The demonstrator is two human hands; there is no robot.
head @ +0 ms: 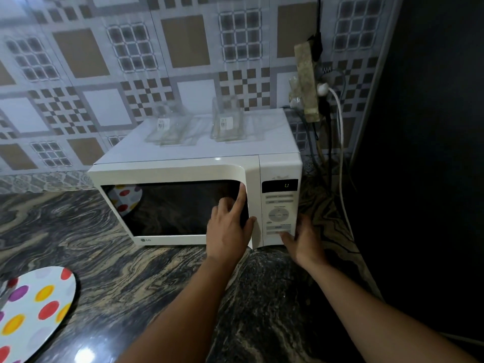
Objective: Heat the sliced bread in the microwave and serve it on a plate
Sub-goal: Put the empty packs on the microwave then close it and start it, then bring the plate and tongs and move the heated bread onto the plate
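The left hand (229, 226) grips the right edge of the microwave (199, 179) door, fingers flat on the glass and thumb hooked round the edge; the right hand (301, 238) lies spread on the lowest panel buttons, holding nothing. No bread shows — whether it sits behind the dark glass I cannot tell. This looks like the door step; next the door wants a pull, or a button a press. The spotted plate (34, 310) waits near on the marbled counter (131, 271). Beyond — patterned wall tiles (78, 53).
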